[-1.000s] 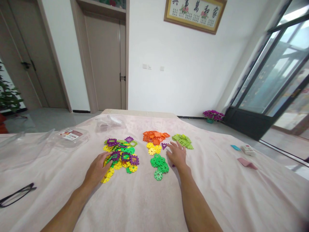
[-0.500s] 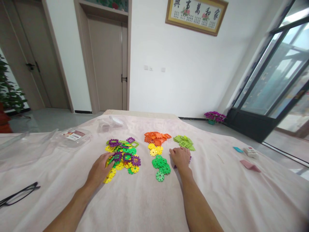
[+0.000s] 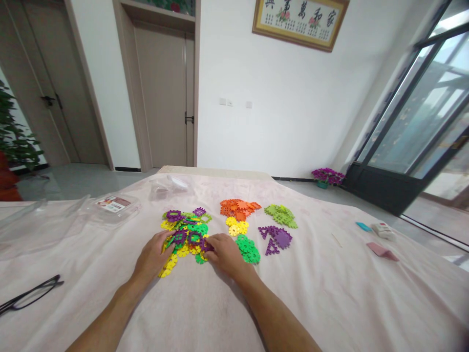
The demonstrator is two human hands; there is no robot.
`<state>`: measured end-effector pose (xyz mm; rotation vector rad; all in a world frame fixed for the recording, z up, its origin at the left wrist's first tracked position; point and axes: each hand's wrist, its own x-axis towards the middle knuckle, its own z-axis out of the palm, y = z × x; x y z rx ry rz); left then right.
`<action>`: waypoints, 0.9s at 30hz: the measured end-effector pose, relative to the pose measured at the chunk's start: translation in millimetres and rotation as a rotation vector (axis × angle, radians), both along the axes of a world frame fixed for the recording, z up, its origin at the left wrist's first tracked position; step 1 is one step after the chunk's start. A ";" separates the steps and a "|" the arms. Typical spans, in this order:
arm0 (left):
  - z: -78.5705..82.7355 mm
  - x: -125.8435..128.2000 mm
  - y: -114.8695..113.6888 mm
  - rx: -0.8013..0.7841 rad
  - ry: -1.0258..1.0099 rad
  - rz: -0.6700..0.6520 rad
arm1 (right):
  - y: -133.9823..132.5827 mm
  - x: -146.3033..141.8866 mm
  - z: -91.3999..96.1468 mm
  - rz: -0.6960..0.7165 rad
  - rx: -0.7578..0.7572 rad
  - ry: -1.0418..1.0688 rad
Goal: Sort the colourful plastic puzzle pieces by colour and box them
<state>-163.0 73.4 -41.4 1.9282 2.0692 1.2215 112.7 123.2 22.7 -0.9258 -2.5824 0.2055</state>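
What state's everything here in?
Left hand: touching mixed pile
Right hand: touching mixed pile
Mixed pile: jumbled colours
Orange pieces: heaped
Yellow pieces: overlapping
Green pieces: overlapping
Lime pieces: heaped
Separate purple pieces: loosely grouped
Labelled box: cannot tell if shut
Middle door: shut
Glasses: lying on cloth

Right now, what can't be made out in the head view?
In the head view:
Green discs: partly hidden by the right hand.
Purple piece at that hand: partly covered by it; grip unclear.
Black-framed glasses: cut off by the left edge.
Label on clear plastic box: print too small to read.
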 end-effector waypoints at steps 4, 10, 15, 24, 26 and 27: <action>-2.5 -1.4 1.6 0.003 0.008 0.000 | -1.0 4.2 -1.0 -0.023 0.009 0.031; -4.2 -3.5 2.1 0.000 0.027 -0.004 | 14.0 13.5 -5.7 -0.155 -0.021 0.182; -4.4 -4.5 1.9 0.003 0.022 -0.010 | 40.4 37.0 7.7 -0.406 -0.041 0.411; -1.1 -1.4 0.4 0.004 0.016 -0.005 | 71.2 131.5 30.0 -0.963 -0.043 0.288; -0.3 -0.7 0.0 0.008 0.017 0.001 | 71.9 147.8 30.0 -1.077 -0.025 0.228; -0.2 -0.4 -0.1 0.011 0.018 0.002 | 71.9 153.0 29.8 -1.127 -0.003 0.201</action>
